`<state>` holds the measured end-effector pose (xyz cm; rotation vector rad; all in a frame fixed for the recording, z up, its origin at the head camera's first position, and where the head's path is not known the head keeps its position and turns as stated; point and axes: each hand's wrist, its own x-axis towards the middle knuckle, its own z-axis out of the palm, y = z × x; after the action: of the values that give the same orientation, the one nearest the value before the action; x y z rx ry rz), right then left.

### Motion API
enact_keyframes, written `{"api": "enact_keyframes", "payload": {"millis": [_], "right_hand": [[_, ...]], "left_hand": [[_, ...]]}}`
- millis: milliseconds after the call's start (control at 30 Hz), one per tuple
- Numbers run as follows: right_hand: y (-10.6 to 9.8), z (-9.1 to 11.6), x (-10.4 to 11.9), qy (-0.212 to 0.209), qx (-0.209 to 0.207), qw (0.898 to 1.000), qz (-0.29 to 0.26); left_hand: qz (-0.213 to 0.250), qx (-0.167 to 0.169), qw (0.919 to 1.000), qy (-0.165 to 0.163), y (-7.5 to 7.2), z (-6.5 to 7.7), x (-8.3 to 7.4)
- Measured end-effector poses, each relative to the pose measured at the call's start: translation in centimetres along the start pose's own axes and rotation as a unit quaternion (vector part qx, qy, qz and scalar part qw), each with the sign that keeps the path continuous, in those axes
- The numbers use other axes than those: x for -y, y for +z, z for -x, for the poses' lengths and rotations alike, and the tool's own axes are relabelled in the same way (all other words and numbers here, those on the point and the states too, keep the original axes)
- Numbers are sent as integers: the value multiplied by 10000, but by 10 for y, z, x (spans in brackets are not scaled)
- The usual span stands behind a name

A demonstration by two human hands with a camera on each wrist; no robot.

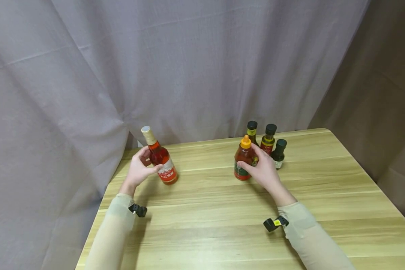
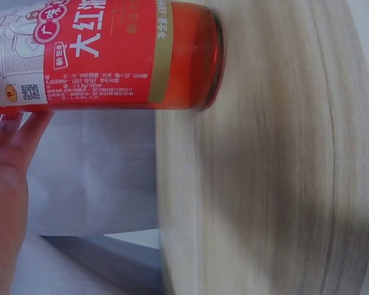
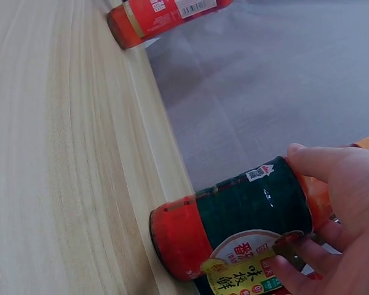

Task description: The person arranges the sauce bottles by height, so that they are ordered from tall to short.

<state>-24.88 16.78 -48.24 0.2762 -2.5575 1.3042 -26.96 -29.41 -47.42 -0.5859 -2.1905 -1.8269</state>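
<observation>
My left hand (image 1: 138, 171) grips the red bottle (image 1: 167, 170) from its left; my right hand (image 1: 266, 170) grips the orange-capped sauce bottle (image 1: 242, 155) from its right.

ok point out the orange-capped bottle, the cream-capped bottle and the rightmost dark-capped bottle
Orange-capped bottle (image 1: 242, 154), head view: on its body, below the cap.
Cream-capped bottle (image 1: 160, 155), head view: on its red body, above the label.
Rightmost dark-capped bottle (image 1: 278, 154), head view: on its dark shoulder, above the label.
</observation>
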Motion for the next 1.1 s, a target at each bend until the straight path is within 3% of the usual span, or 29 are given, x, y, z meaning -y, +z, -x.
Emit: {"api": "enact_keyframes", "payload": {"millis": [200, 433, 633, 1100], "right_hand": [[-2, 1, -1, -40, -20, 10000, 14], [-5, 2, -2, -88, -70, 9999, -52], [-5, 1, -5, -76, -24, 10000, -17], [-6, 3, -8, 31, 104, 9998, 138]], "left_hand": [[120, 110, 9992, -357, 3, 1, 1], [-511, -73, 9959, -738, 10, 0, 3], [-529, -191, 9956, -749, 12, 0, 4], [-361, -47, 9972, -646, 9, 5, 6]]}}
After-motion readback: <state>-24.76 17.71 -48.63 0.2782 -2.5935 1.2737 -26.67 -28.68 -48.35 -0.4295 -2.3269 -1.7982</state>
